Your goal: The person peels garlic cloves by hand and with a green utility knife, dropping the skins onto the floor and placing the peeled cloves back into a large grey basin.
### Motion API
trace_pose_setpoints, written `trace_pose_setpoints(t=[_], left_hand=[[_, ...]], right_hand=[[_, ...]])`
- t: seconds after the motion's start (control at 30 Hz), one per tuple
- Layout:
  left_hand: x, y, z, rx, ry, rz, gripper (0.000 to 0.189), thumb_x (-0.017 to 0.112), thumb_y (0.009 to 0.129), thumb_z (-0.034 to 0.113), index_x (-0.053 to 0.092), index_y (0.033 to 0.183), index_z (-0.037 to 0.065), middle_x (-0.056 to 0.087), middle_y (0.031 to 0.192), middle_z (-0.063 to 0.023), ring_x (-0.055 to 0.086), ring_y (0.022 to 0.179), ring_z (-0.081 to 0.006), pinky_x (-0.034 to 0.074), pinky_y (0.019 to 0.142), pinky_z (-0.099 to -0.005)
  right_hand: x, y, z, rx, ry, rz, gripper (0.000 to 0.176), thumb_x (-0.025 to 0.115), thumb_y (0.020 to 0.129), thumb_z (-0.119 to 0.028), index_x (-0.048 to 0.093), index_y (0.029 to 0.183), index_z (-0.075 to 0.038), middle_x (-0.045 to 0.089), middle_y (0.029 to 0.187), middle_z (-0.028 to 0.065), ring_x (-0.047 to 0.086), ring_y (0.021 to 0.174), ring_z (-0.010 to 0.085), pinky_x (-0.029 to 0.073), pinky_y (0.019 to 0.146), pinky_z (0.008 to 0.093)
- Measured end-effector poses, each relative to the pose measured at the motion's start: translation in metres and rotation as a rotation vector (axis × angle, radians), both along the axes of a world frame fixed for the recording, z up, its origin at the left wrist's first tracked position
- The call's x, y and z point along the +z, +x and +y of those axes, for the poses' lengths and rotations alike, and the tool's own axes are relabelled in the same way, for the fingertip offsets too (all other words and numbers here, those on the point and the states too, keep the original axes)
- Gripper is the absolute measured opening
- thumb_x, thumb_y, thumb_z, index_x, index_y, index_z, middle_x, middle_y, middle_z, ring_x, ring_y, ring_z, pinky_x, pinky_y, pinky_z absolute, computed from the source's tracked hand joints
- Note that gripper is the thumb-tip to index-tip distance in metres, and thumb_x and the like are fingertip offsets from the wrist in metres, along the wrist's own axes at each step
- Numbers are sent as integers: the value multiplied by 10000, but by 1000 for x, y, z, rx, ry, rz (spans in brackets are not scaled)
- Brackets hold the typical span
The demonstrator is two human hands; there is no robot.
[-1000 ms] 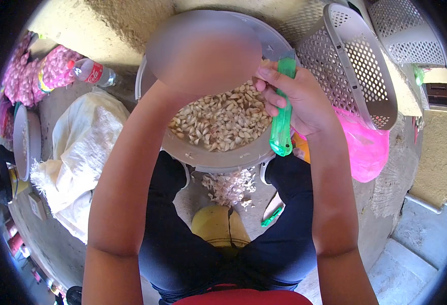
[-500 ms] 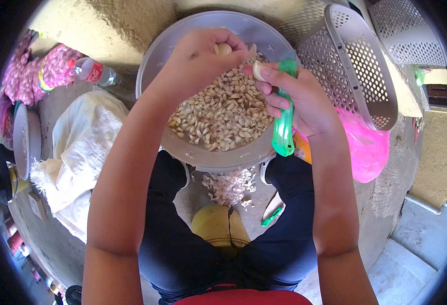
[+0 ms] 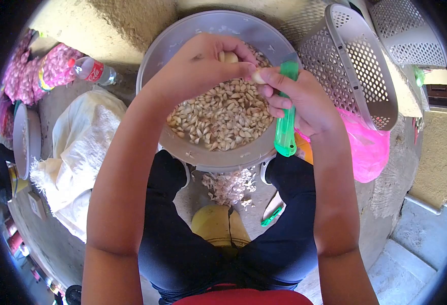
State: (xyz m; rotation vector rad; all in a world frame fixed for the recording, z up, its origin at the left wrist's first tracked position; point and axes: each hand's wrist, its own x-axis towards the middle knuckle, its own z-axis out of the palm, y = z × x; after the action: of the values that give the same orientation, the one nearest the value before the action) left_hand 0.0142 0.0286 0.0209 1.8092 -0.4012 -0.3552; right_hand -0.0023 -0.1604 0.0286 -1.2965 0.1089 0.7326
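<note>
A round grey basin (image 3: 218,157) rests on my knees, filled with several peeled garlic cloves (image 3: 223,114). Above it my left hand (image 3: 203,63) pinches a garlic clove (image 3: 227,57) between thumb and fingers. My right hand (image 3: 297,99) grips a green-handled knife (image 3: 286,119), handle pointing down, and its fingertips also hold a small clove (image 3: 258,76) against the left hand's fingers. The knife blade is hidden by the hand.
A pile of garlic skins (image 3: 229,187) lies on the ground between my legs, with a yellow object (image 3: 218,226) and a second green knife (image 3: 272,209) near it. A grey perforated basket (image 3: 353,61) and a pink bag (image 3: 368,147) stand at right; white sack (image 3: 78,147) and bottle (image 3: 94,72) at left.
My left hand came down from near the camera to over the basin with a clove. Both hands have drawn together, fingertips now meeting at the small clove.
</note>
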Motion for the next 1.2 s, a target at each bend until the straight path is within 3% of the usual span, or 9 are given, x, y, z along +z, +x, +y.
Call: trace_pose_setpoints(t=[0.3, 0.4, 0.6, 0.77, 0.9, 1.0, 1.1, 1.2], left_hand=[[-1, 0, 0, 94, 77, -54, 153, 622, 771, 223, 621, 807, 74, 513, 632, 49, 428, 541, -28, 343, 470, -190], [-8, 2, 1, 83, 156, -108, 166, 618, 770, 219, 625, 813, 59, 530, 647, 40, 448, 562, -35, 359, 490, -195], [-1, 0, -2, 149, 174, -78, 191, 605, 773, 178, 623, 869, 15, 568, 703, 0, 496, 651, -61, 402, 589, -203], [-12, 1, -4, 107, 39, -337, 138, 619, 752, 92, 627, 866, 15, 580, 778, -17, 513, 696, -66, 419, 626, -224], [-4, -3, -3, 79, 107, -372, 121, 626, 733, 53, 624, 850, 23, 570, 762, -28, 529, 708, -87, 427, 634, -241], [-4, -1, -1, 31, 151, -463, 108, 630, 714, 49, 617, 817, 21, 564, 745, -45, 540, 700, -112, 427, 631, -246], [-1, 0, 0, 3, 167, -518, 106, 637, 690, 43, 610, 789, 16, 564, 746, -60, 547, 699, -133, 424, 630, -248], [-2, 0, 0, 4, 155, -512, 106, 642, 679, 41, 608, 777, 18, 564, 741, -60, 547, 705, -141, 421, 637, -251]], right_hand=[[-7, 1, 4, -178, 65, -159, 228, 638, 761, -164, 585, 903, 6, 527, 657, -3, 400, 446, 53, 330, 413, 199], [-7, 0, 7, -196, -254, -346, 238, 638, 760, -176, 602, 910, 5, 554, 630, 9, 433, 446, 68, 349, 425, 202], [-12, 0, 10, -167, -510, -565, 257, 627, 767, -234, 618, 895, -11, 566, 579, 24, 469, 445, 82, 378, 433, 226], [-13, 0, 9, -167, -418, -466, 245, 612, 774, -237, 619, 867, -10, 522, 523, 15, 461, 432, 77, 365, 413, 233], [-10, 0, 8, -151, -364, -361, 224, 607, 775, -226, 614, 830, -9, 486, 494, 1, 447, 419, 75, 347, 394, 232], [-2, -2, 9, -88, -382, -304, 202, 581, 798, -119, 551, 921, 38, 480, 626, 2, 401, 460, 48, 317, 416, 183], [-3, -1, 8, -63, -384, -309, 193, 581, 797, -118, 548, 911, 34, 468, 609, -5, 388, 456, 45, 312, 416, 187], [-11, 0, 5, -78, -342, -348, 191, 602, 773, -197, 597, 787, -6, 472, 488, -4, 429, 410, 72, 331, 385, 231]])
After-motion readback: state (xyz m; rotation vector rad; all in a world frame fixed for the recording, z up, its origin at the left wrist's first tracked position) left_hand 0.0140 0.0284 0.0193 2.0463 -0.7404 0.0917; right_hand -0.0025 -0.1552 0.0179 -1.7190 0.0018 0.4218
